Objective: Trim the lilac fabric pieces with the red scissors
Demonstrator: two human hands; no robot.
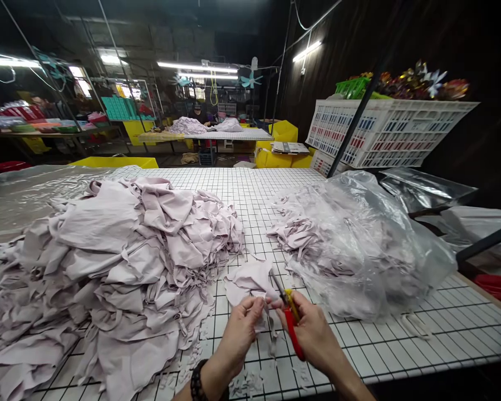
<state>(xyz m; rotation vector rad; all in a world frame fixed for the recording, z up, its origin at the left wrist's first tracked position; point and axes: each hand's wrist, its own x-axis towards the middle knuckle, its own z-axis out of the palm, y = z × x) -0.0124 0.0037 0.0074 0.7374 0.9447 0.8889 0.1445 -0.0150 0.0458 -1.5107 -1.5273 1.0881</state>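
Note:
My left hand [239, 331] pinches the near edge of a small pale lilac fabric piece [250, 278] held above the gridded table [359, 345]. My right hand [313, 331] grips red and yellow scissors [291, 317], blades pointing up toward the fabric. A dark bead bracelet [197, 381] sits on my left wrist. Small fabric trimmings [246, 384] lie on the table below my hands.
A large heap of lilac fabric pieces [117, 262] fills the table's left. A clear plastic bag [359, 250] holding more lilac pieces lies to the right. White crates [384, 133] stand at the back right, yellow bins [281, 145] and another work table [234, 133] behind.

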